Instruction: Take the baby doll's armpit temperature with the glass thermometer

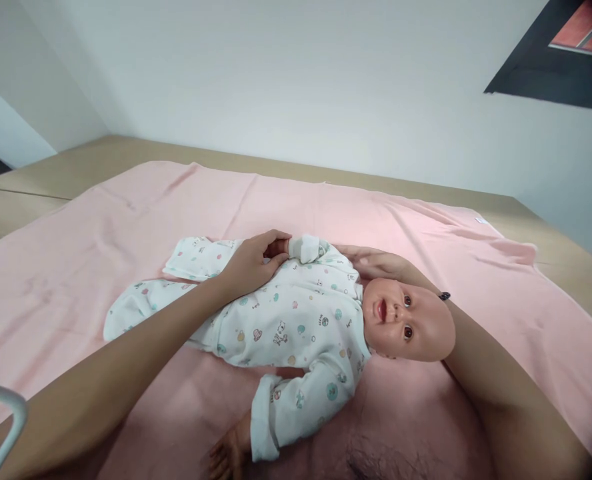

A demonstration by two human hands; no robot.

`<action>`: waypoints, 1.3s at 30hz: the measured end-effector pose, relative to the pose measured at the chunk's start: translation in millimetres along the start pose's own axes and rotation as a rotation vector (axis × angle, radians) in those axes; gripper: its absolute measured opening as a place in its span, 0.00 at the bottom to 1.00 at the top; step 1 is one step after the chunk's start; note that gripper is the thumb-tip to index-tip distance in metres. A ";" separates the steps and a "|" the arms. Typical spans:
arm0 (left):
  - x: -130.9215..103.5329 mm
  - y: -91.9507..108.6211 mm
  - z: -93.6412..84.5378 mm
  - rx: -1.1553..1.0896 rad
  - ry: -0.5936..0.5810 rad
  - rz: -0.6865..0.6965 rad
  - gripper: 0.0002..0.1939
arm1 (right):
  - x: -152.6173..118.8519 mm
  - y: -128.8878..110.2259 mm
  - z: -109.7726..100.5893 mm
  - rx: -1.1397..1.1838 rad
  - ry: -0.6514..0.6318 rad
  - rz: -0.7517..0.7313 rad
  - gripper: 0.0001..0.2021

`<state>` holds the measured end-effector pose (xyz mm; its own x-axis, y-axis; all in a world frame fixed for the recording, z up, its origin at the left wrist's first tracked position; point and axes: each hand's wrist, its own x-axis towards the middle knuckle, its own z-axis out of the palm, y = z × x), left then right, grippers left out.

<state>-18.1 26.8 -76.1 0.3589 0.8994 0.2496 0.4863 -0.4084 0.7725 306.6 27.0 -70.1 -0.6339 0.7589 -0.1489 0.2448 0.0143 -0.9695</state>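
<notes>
A baby doll (pixel 301 320) in white patterned clothes lies on its back on a pink cloth (pixel 176 413), its bald head to the right. My left hand (pixel 259 260) reaches across the doll's legs and is closed around the doll's small hand, at the cuff of its far sleeve. Behind the doll's far shoulder lies my right hand (pixel 373 261), with the forearm passing beside the doll's head. Its fingers are partly hidden by the sleeve. The doll's near arm (pixel 301 400) rests stretched out on the cloth.
The cloth covers a wooden surface (pixel 176 150) that meets a pale wall (pixel 296 87). A dark-framed opening (pixel 551 67) is at the upper right. A white curved bar (pixel 19 403) shows at the lower left edge.
</notes>
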 end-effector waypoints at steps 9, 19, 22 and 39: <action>3.4 4.6 -5.4 -0.376 -0.053 -0.220 0.25 | -18.3 -54.2 -37.7 -0.325 -0.009 -0.009 0.27; 8.8 -4.4 1.3 -0.493 0.034 -0.246 0.24 | -74.5 -112.3 65.0 -1.185 -0.192 -0.191 0.22; 8.9 -4.7 1.0 -0.439 0.055 -0.240 0.26 | -77.8 -102.4 76.4 -1.232 -0.138 -0.175 0.19; 10.9 0.3 -7.4 -0.529 0.017 -0.390 0.26 | -89.5 -132.2 73.0 -0.798 -0.518 -0.326 0.24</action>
<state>-20.0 37.7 -68.8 0.2213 0.9700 -0.1008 0.1194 0.0757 0.9900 277.5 -90.4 57.2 -0.9523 0.2657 -0.1499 0.3016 0.7472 -0.5922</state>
